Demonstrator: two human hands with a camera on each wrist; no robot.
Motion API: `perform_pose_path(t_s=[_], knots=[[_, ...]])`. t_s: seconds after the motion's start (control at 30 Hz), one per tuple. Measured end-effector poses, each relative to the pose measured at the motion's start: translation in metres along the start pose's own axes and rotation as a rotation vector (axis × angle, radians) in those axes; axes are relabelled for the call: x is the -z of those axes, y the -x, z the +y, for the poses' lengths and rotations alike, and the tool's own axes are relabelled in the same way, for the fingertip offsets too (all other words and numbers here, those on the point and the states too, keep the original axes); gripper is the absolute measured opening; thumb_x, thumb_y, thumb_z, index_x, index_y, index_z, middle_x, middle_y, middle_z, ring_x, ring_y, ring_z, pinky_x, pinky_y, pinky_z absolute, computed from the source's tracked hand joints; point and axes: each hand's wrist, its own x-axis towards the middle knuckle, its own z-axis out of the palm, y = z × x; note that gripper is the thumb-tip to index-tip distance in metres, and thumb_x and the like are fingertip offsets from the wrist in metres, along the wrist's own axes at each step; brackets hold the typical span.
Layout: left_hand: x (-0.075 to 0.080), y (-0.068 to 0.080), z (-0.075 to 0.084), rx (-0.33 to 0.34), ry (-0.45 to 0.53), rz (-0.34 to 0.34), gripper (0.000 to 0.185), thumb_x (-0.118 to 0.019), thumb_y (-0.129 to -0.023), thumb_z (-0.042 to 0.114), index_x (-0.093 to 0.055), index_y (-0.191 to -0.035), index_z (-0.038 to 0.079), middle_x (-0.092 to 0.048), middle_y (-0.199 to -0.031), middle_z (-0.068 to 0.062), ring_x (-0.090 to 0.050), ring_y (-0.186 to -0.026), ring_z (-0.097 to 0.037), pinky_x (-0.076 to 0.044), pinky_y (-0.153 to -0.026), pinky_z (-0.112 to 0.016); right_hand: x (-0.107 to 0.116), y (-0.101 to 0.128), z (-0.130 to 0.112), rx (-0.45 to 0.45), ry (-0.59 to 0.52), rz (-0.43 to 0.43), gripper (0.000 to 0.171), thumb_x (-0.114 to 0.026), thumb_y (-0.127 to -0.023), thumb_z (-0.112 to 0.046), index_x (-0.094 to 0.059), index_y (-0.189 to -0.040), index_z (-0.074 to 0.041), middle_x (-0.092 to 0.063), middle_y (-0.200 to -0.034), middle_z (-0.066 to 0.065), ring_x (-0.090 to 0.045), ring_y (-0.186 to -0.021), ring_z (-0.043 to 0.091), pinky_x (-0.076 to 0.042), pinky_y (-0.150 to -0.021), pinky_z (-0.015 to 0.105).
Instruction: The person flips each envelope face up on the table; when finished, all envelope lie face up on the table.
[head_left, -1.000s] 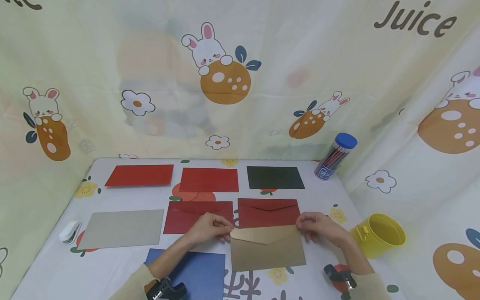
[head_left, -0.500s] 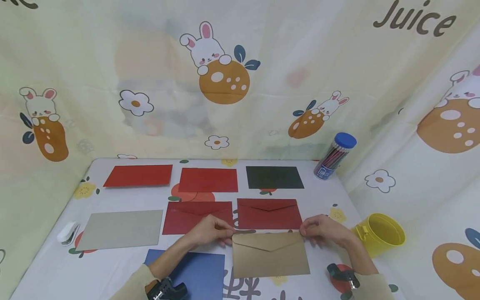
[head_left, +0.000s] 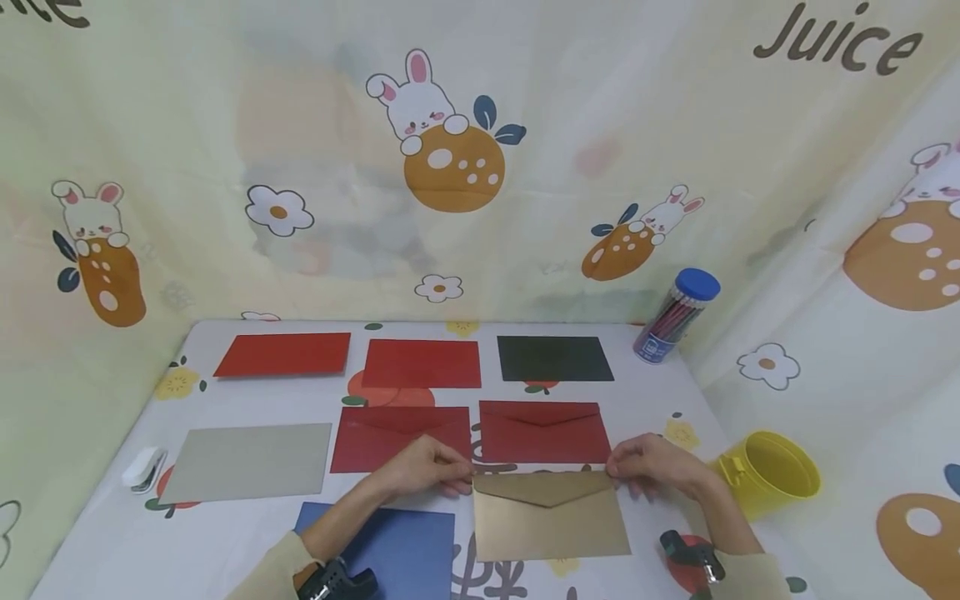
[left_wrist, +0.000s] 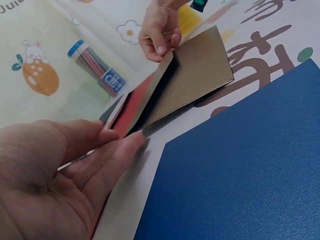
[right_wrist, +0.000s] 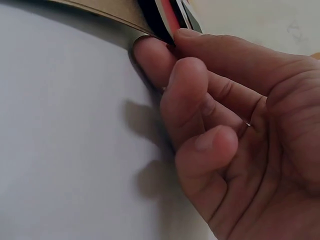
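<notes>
A gold-tan envelope [head_left: 551,533] with a pointed flap is held between both hands at the near middle of the table. At its upper left corner, my left hand [head_left: 426,468] pinches the edge between thumb and fingers. My right hand [head_left: 654,462] pinches the upper right corner. The flap [left_wrist: 154,92] stands slightly raised from the body in the left wrist view. Just beyond lie two dark red envelopes [head_left: 543,437], the left one partly covered by my left hand. Under my left forearm is a blue envelope [head_left: 412,550], partly hidden.
A grey envelope [head_left: 251,462] and a white stapler-like object [head_left: 142,469] lie at left. Two bright red envelopes [head_left: 422,363] and a dark green one [head_left: 555,358] line the back. A blue-lidded pencil tub [head_left: 675,317] and a yellow cup [head_left: 772,475] stand at right.
Both hands have drawn the gold-tan envelope a little toward me and to the right, off the right dark red envelope's lower edge. Its flap now looks slightly lifted.
</notes>
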Motion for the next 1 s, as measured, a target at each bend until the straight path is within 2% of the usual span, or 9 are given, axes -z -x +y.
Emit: perform_pose_path(t_s=[0.43,0.77,0.9,1.0], knots=[[-0.004,-0.001,-0.001,-0.010,-0.005,-0.010,0.026,-0.070,-0.096,0.016,-0.075,-0.116,0.002,-0.077,-0.097,-0.009,-0.076,-0.088,-0.026,-0.061,-0.074,-0.033,0.004,0.008,0.001,0.013,-0.053,-0.014,0.024,-0.063,-0.099,-0.022,-0.073,-0.104,-0.001,-0.073,-0.091,0.019,-0.061,-0.061,0.014,-0.048,-0.047,0.023],[-0.003,0.000,0.004,-0.018,-0.072,-0.033,0.026,-0.070,-0.096,0.019,-0.075,-0.116,0.003,-0.077,-0.099,-0.008,-0.076,-0.088,-0.023,-0.061,-0.075,-0.032,0.006,0.007,-0.001,-0.010,-0.028,-0.004,0.027,-0.063,-0.099,-0.027,-0.074,-0.103,-0.003,-0.074,-0.090,0.016,-0.064,-0.063,0.015,-0.047,-0.046,0.023],[0.006,0.006,0.007,-0.009,-0.085,-0.028,0.028,-0.069,-0.096,0.022,-0.075,-0.118,0.005,-0.077,-0.099,-0.008,-0.076,-0.087,-0.024,-0.061,-0.078,-0.033,0.007,0.005,-0.010,-0.017,0.012,0.004,0.027,-0.062,-0.100,-0.028,-0.074,-0.104,-0.003,-0.074,-0.087,0.016,-0.061,-0.059,0.015,-0.039,-0.043,0.022],[0.019,0.014,0.008,-0.006,-0.098,-0.032,0.030,-0.068,-0.097,0.023,-0.074,-0.121,0.006,-0.077,-0.101,-0.009,-0.076,-0.089,-0.025,-0.061,-0.081,-0.034,0.006,-0.001,-0.023,-0.007,0.015,0.024,0.029,-0.062,-0.100,-0.029,-0.073,-0.104,-0.002,-0.074,-0.086,0.016,-0.056,-0.056,0.014,-0.033,-0.042,0.020]])
